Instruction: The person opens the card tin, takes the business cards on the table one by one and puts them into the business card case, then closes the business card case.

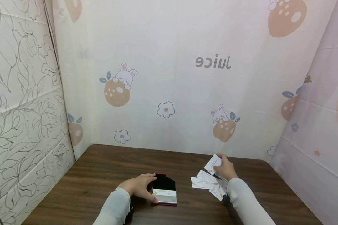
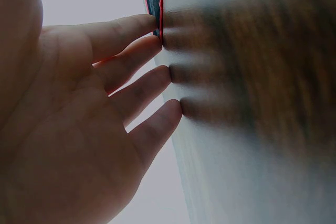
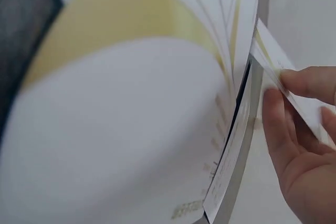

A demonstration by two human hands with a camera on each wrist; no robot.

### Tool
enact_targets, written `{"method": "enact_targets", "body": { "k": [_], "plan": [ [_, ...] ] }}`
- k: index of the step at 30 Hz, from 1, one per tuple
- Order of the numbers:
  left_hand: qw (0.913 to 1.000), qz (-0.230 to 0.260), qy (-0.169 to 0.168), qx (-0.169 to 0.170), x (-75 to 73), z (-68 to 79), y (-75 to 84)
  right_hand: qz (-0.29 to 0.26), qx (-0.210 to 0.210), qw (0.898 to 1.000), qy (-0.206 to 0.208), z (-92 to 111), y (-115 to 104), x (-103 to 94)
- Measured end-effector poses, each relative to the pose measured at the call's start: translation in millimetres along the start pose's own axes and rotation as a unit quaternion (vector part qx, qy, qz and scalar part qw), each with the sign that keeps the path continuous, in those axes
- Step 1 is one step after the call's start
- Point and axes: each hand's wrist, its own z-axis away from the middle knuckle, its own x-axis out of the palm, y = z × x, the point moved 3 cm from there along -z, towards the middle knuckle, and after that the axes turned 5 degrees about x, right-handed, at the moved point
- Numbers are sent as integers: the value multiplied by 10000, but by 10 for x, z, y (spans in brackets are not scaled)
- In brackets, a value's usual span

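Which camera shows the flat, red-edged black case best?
The head view: it shows the flat, red-edged black case from above, beside the left hand. The left wrist view catches only an edge-on sliver by the fingertips; the right wrist view doesn't show it.

This is a small fabric-walled booth, the building beyond hidden: a pale rabbit-and-fruit sheet (image 1: 171, 84) spans the upper centre, a flower-outlined sheet (image 1: 22, 97) the left, printed cloth (image 1: 324, 125) the right, around a wood-grain table (image 1: 107, 165) at bottom.
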Motion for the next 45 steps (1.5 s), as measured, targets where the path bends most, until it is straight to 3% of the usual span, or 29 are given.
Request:
{"method": "enact_targets", "body": {
  "k": [11, 19, 32, 36, 42, 45],
  "plan": [
    [10000, -19, 12, 28, 12, 4, -12, -1359, 190, 9892, -525, 19, -14, -41],
    [10000, -22, 19, 62, -1, 6, -5, -1546, 74, 9842, -864, 44, -103, -59],
    [10000, 5, 27, 57, 1, 8, 3, -2051, -152, 9672, -1494, 118, -363, -1],
    [10000, 5, 22, 58, -5, 10, 14, -2173, -454, 9573, -1852, 172, -538, 46],
    [10000, 14, 32, 60, -18, 12, 30, -2291, -963, 9318, -2646, 255, -813, 162],
    [10000, 18, 31, 45, -13, 12, 26, -2100, -1195, 9274, -2856, 314, -952, 236]
  ]
}}
